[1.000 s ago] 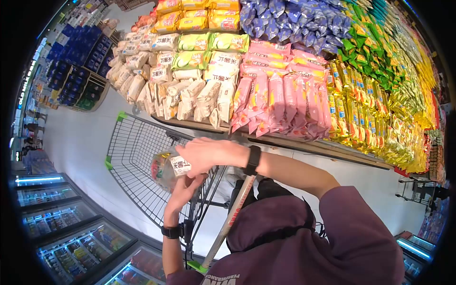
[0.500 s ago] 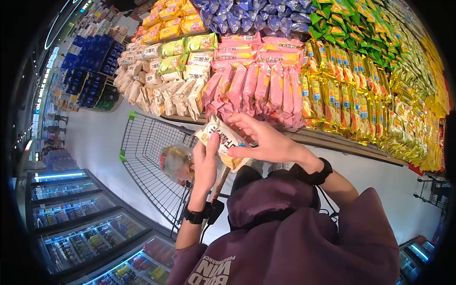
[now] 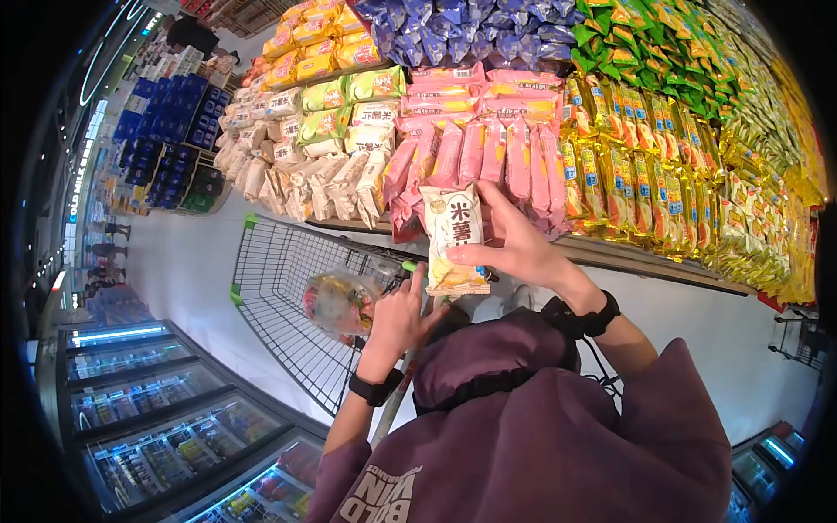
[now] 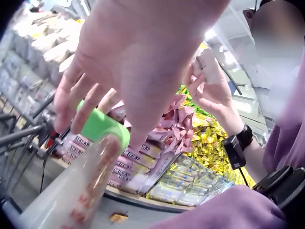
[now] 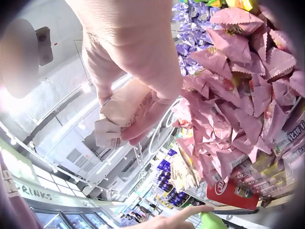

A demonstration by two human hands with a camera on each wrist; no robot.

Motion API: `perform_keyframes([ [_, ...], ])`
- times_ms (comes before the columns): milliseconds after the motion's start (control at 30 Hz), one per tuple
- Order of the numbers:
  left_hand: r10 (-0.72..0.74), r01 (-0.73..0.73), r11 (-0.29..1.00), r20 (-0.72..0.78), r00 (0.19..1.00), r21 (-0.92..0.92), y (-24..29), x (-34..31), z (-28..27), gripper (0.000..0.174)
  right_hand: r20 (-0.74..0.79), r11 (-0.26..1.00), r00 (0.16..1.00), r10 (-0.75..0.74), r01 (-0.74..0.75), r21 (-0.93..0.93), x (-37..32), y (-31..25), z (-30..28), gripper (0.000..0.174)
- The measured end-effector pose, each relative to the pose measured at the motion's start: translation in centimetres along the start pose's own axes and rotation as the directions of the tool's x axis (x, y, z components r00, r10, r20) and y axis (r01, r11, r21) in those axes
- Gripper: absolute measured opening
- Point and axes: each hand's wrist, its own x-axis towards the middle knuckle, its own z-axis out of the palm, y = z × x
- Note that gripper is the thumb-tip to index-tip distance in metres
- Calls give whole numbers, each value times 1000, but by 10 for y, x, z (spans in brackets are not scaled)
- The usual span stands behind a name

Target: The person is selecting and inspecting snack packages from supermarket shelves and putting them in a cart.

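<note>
My right hand (image 3: 523,253) holds a cream-coloured snack packet (image 3: 458,231) with dark printed characters, its thumb across the front. In the right wrist view the same packet (image 5: 126,107) sits between thumb and fingers, seen from its back side. My left hand (image 3: 397,322) is at the shopping cart's handle, fingers stretched out over its green end piece (image 4: 102,126). Below that piece runs the clear-wrapped handle bar (image 4: 71,191) with red print. Inside the cart (image 3: 279,279) lies a clear plastic bag (image 3: 342,303) with colourful contents.
Ahead stands a sloping display of pink packets (image 3: 475,152), cream packets (image 3: 336,179), gold packets (image 3: 623,170) and blue ones (image 3: 471,35). Its wooden edge (image 3: 645,266) runs just beyond my hands. Glass-topped freezers (image 3: 166,401) line the left side.
The packet came up from near the cart into both hands, then turned upright in my right hand alone. My left hand let go of it and moved to the cart handle.
</note>
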Motion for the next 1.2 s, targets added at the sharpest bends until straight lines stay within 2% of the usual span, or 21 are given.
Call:
perform_keyframes([
  [100,40,-35,996,53,998,-84,-8,-8,1,74,-60,1000,998,24,-24,10,10,-7,14,98],
  [133,89,-88,991,10,996,-98,-12,-8,7,72,-92,1000,995,26,-26,6,12,-10,22,99],
  [167,128,-141,978,-91,988,-157,-15,-9,14,44,-125,1000,992,27,-26,4,16,-10,29,99],
  [233,207,-231,946,-127,970,-228,-18,-5,18,36,-134,999,990,33,-27,46,26,-7,40,100],
  [300,269,-276,936,-61,961,-220,-24,-6,29,47,-126,998,990,58,-55,31,33,-1,46,99],
  [333,274,-279,938,-53,960,-207,-26,-8,31,53,-109,995,994,7,4,97,39,4,52,100],
  [367,282,-285,940,-47,958,-188,-30,-9,32,59,-81,997,997,1,5,82,44,4,57,98],
  [400,305,-316,922,-83,949,-224,-33,-11,34,77,-53,998,999,-4,7,68,48,0,63,96],
  [433,313,-321,919,-70,947,-230,-38,-13,33,77,-26,998,1000,-9,10,54,52,-1,70,94],
  [467,323,-327,914,-56,945,-239,-40,-14,32,78,-43,999,999,11,-9,52,53,5,74,83],
  [567,360,-364,890,-65,931,-273,-57,-20,31,80,22,1000,1000,-1,1,11,67,1,93,74],
  [600,364,-366,891,-59,929,-269,-64,-23,30,82,3,999,999,-44,44,21,72,4,101,74],
  [733,347,-303,882,61,936,-362,-90,-30,6,79,-11,1000,1000,-12,12,-24,85,6,124,72],
  [833,406,-362,872,74,911,-329,-117,-32,3,99,-68,1000,998,-13,12,-5,90,10,140,72],
  [967,384,-332,903,167,908,-273,-147,-36,-10,90,-160,998,986,-57,54,-22,98,14,158,73],
  [1067,393,-351,910,192,899,-221,-166,-35,-17,92,-200,995,975,-100,95,-36,100,23,162,70],
  [1200,438,-393,884,156,885,-251,-201,-34,-17,94,-250,991,959,-131,117,-71,105,26,165,70],
])
